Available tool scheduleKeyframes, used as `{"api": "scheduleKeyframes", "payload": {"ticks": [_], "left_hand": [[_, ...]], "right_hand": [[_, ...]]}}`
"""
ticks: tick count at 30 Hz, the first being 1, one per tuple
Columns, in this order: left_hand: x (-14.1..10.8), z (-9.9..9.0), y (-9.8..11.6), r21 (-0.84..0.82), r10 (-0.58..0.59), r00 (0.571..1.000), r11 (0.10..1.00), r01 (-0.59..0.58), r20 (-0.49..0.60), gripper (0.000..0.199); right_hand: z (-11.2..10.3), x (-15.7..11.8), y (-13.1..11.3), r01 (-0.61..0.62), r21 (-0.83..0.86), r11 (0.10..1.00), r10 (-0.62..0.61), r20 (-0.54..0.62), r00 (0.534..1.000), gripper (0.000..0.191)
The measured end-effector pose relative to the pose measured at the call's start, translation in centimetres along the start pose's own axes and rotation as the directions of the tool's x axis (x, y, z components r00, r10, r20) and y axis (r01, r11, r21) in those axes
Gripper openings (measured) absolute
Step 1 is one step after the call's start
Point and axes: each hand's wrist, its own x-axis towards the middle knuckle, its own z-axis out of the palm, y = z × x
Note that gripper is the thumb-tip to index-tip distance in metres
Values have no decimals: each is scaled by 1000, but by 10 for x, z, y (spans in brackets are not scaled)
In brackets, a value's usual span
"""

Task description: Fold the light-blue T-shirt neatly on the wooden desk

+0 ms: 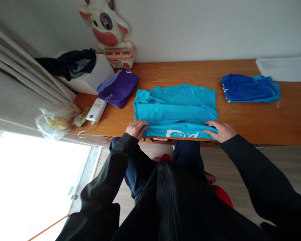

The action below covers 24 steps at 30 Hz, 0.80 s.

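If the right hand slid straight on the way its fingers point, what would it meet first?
The right hand points left along the turquoise T-shirt's near edge; past that cloth, it would probably first meet the left hand, though depth is unclear.

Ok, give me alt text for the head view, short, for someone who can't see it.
Both hands, left hand and right hand, press the near edge of a partly folded turquoise T-shirt on a wooden desk. A folded blue shirt lies to its right, a purple garment to its left.

Place: I see a home room
Signs: cow toy keyboard [107, 30], curtain [20, 83], folded T-shirts [251, 88] on wooden desk [266, 117]
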Motion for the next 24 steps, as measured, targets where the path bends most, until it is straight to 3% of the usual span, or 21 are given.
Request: {"api": "scheduleKeyframes", "payload": {"ticks": [3,8,12,18,21,24], "left_hand": [[-1,7,3,44,-100,995,994,101,-21,41],[-2,15,9,52,-147,986,987,151,-81,48],[-5,5,16,47,-236,971,970,238,-43,44],[-11,-11,24,246,-432,899,881,404,72,49],[-8,-12,24,239,-517,851,841,485,93,50],[2,-16,20,225,-538,839,830,510,83,47]], "right_hand": [[11,-1,6,-108,-31,994,108,-8,994,33],[12,4,3,-30,-89,996,31,15,999,43],[6,2,3,-84,-238,968,89,10,996,52],[5,-6,6,-103,-309,946,136,85,987,65],[3,-4,7,-73,-306,949,106,93,990,67],[3,6,9,-115,-315,942,142,65,988,61]]}}
